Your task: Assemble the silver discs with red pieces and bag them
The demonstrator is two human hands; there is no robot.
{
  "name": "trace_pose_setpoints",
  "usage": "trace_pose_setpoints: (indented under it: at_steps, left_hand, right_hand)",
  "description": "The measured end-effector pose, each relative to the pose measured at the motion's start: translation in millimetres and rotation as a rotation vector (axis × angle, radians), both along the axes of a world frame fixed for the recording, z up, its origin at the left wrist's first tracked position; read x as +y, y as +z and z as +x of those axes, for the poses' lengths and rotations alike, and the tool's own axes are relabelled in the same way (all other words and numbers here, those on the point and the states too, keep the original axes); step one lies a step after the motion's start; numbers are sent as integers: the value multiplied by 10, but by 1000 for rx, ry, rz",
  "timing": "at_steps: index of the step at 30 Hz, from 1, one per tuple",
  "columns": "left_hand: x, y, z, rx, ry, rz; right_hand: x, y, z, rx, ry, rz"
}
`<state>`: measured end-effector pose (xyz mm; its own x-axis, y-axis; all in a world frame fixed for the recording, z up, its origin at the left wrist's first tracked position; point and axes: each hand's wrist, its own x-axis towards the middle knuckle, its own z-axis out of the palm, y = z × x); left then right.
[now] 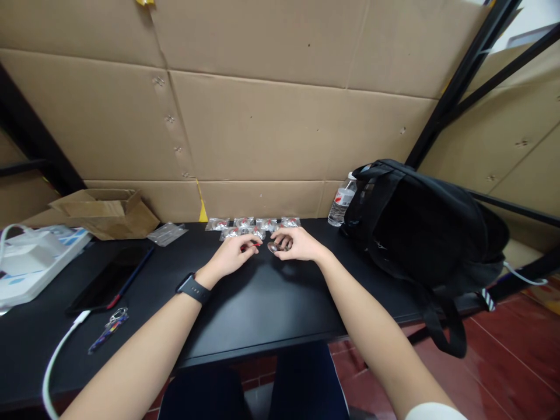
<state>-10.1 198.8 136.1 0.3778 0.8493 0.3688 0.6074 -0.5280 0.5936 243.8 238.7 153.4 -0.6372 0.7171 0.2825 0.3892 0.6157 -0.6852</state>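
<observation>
Near the middle of the black table, my left hand (236,254) is closed in a pinch on a small red piece (257,245) whose kind I cannot make out. Just right of it, my right hand (297,244) curls around a small round shiny disc (273,247), held between thumb and fingers. The two hands are close but apart. Behind them lie several small clear plastic packets (217,224) with red and silvery contents, set out in rows. My hands partly cover the front row.
A brown paper bag (109,213), a clear plastic bag (167,233), a white power strip (39,262), a phone (109,277), a pen (131,279) and a keychain (109,328) are on the left. A water bottle (341,203) and black backpack (429,233) stand right. Cardboard (262,128) walls the back.
</observation>
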Motion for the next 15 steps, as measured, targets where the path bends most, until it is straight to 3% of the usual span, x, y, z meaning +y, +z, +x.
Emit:
trace_pose_setpoints:
  at_steps: [7,15]
  left_hand:
    - [-34,47,-1,86,-30,21]
    - [15,-35,3,177,-10,81]
  right_hand:
    - [24,-26,18,-14,-2,10]
    - [-31,41,-29,-52,3,121]
